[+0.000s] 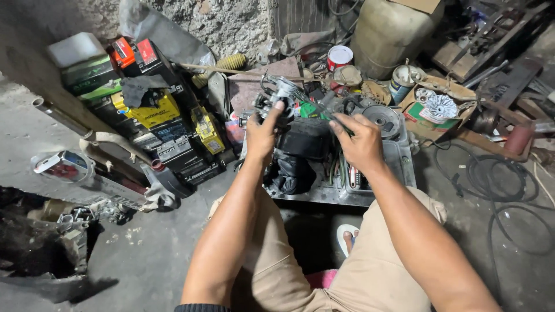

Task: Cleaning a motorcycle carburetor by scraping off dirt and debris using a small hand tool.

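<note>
My left hand (263, 132) grips a grey metal carburettor-like part (277, 98) and holds it up above a metal tray (399, 164). My right hand (359, 140) is closed around a thin dark tool (315, 103) whose tip reaches toward that part. Below both hands, black rubber pieces (300, 153) and several hand tools lie in the tray. My knees in beige trousers frame the bottom of the view.
Stacked vehicle batteries (147, 104) stand at the left against a rough wall. A large beige canister (390, 32), tins and a cardboard box with a white finned part (439, 107) sit behind. Black cables (497, 179) coil on the concrete floor at right; scrap metal lies at left.
</note>
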